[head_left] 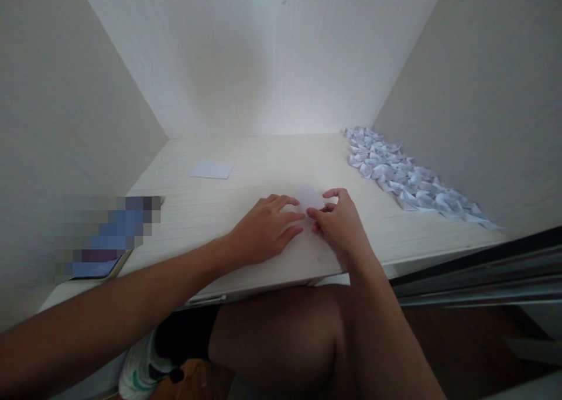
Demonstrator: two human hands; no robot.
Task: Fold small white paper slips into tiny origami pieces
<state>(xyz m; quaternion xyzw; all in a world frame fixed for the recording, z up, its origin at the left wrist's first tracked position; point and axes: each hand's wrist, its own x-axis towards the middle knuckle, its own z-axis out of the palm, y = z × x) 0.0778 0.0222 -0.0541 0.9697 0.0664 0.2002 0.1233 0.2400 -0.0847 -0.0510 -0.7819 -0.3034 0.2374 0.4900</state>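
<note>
A small white piece of paper (pixel 309 197) lies on the pale wooden desk (pixel 246 177) near its front edge. My left hand (pixel 266 227) rests flat on the desk with fingers stretched out, its fingertips pressing the paper's left side. My right hand (pixel 340 221) is curled, thumb and forefinger pinched at the paper's right edge. Both forearms reach in from below.
A long heap of several folded white paper pieces (pixel 408 177) runs along the desk's right side by the wall. A stack of white paper (pixel 211 169) lies at the back left. A phone (pixel 105 236) sits at the left front edge. Walls close in on three sides.
</note>
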